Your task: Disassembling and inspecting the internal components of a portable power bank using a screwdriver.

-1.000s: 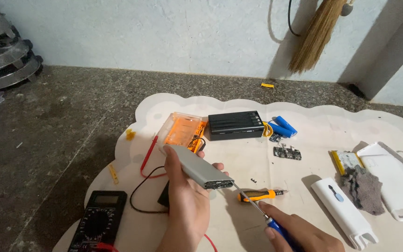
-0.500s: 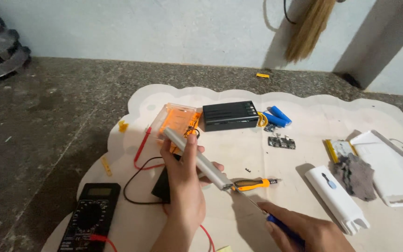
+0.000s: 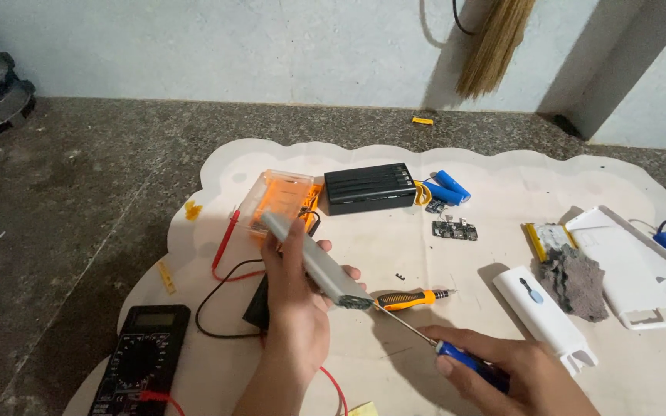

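Since a second ago, the grey power bank case (image 3: 314, 262) has tilted from nearly level to a steep slant, its far end now up by the orange plastic box (image 3: 279, 202) and its near end down toward the screwdriver tip. The left hand (image 3: 296, 316) is clamped around the case's lower half, thumb on top, apparently to steady the open end against the tool. The right hand (image 3: 506, 371) is closed on the blue-handled screwdriver (image 3: 425, 339), its thin shaft running up-left so the tip meets the case's end. Just beside that end lies an orange-and-black screwdriver (image 3: 410, 299) on the pale mat (image 3: 395, 246). Open mat lies between the hands and the black battery holder (image 3: 370, 187), while the white casing (image 3: 545, 318) sits near the right hand. Red and black leads run under the left wrist to the multimeter (image 3: 140, 368), close to the mat's left edge.
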